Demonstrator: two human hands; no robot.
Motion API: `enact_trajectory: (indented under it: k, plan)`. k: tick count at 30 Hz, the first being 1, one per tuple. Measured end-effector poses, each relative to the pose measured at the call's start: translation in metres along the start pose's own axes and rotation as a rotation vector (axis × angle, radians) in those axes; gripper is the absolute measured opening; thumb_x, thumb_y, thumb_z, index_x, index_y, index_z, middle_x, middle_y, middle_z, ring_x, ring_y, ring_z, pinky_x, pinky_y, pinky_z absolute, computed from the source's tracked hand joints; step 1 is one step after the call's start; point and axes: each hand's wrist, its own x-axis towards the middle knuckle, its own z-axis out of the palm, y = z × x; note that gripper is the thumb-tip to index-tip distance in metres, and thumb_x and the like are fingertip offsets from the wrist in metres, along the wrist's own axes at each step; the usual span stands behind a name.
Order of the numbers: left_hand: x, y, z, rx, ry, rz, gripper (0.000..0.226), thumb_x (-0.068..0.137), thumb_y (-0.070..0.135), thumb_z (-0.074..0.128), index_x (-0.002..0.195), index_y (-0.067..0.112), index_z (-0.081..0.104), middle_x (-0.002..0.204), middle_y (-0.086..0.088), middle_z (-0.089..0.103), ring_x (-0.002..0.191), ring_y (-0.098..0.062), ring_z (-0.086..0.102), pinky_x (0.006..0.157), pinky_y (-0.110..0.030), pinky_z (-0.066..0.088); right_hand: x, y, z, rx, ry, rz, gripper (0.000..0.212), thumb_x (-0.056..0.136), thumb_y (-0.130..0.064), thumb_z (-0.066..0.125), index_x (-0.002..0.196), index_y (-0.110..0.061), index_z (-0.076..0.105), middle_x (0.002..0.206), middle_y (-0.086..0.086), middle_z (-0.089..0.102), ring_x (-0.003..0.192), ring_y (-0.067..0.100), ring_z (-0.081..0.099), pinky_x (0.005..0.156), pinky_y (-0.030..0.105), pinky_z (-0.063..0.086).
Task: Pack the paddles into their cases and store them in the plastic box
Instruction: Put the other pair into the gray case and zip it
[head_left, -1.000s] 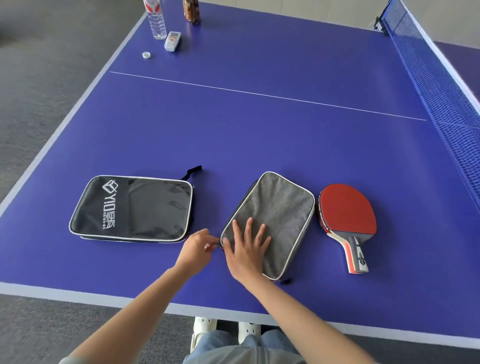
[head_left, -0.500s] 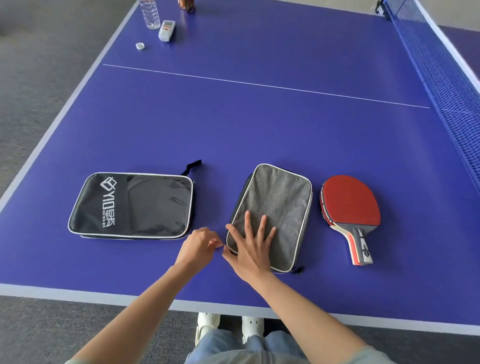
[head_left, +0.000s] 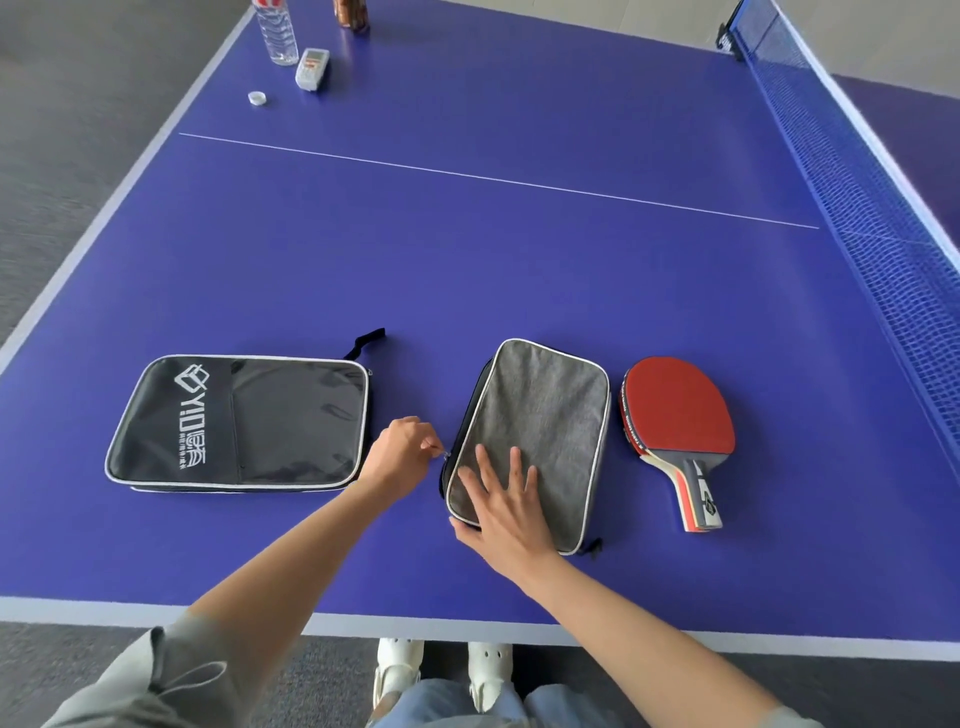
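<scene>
Grey paddle case (head_left: 540, 431) flat near table's front edge, between black case (head_left: 239, 422) and red paddle (head_left: 678, 410). Right hand (head_left: 506, 512) presses it flat, fingers straight and spread. Left hand (head_left: 400, 452) pinches zipper pull (head_left: 445, 453) at case's left edge. Paddle not yet inside; whether black case holds one, cannot tell. Plastic box not in view. Black case reads "YIO". Blue table-tennis table (head_left: 519, 260).
</scene>
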Motion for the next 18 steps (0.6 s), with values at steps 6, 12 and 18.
enact_trajectory:
  k: [6, 12, 18]
  plan:
    - [-0.007, -0.005, 0.003, 0.021, 0.043, -0.046, 0.021, 0.083, -0.002, 0.053, 0.086, 0.011, 0.069, 0.092, -0.005, 0.061, 0.082, -0.029, 0.062, 0.071, -0.041, 0.053, 0.003, -0.005, -0.006, -0.090, 0.005, -0.108, 0.056, 0.060, -0.042, 0.076, 0.091, -0.012, 0.040, 0.121, 0.018, 0.064, 0.103, 0.049, 0.061, 0.074, 0.050, 0.058]
    - [0.000, -0.008, -0.001, -0.009, 0.176, -0.181, 0.017, 0.083, 0.001, 0.056, 0.088, 0.009, 0.070, 0.096, -0.011, 0.061, 0.088, -0.033, 0.059, 0.069, -0.036, 0.046, -0.018, 0.022, 0.007, -0.029, 0.232, -0.454, 0.025, 0.070, -0.015, 0.060, 0.084, -0.015, 0.039, 0.129, 0.012, 0.061, 0.113, 0.045, 0.058, 0.086, 0.053, 0.053]
    - [0.000, -0.011, -0.001, -0.040, 0.046, -0.129, 0.015, 0.079, 0.001, 0.059, 0.082, 0.008, 0.072, 0.086, -0.010, 0.070, 0.083, -0.027, 0.064, 0.071, -0.031, 0.048, -0.045, 0.074, 0.010, 0.085, 0.098, -0.413, 0.024, 0.082, -0.032, 0.056, 0.096, -0.016, 0.045, 0.151, 0.004, 0.037, 0.143, 0.029, 0.025, 0.108, 0.054, 0.034]
